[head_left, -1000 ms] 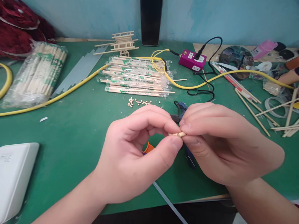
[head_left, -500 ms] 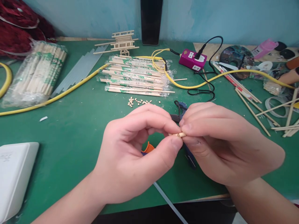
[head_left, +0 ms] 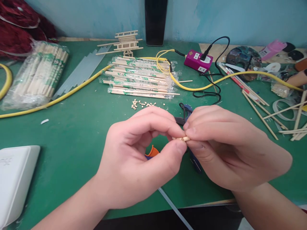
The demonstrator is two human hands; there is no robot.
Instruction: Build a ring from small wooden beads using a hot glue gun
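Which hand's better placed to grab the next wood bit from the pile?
Left, probably: both pinch a wooden piece, but the left hand sits nearer the bit pile; the right hand is further off, over a blue tool.

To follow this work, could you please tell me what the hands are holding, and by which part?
A short pale wooden stick: the left hand pinches its left part, thumb against forefinger; the right hand pinches its right end.

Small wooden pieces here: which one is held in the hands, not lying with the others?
The short wooden piece pinched between the left hand and the right hand. The other small pieces lie loose on the green mat.
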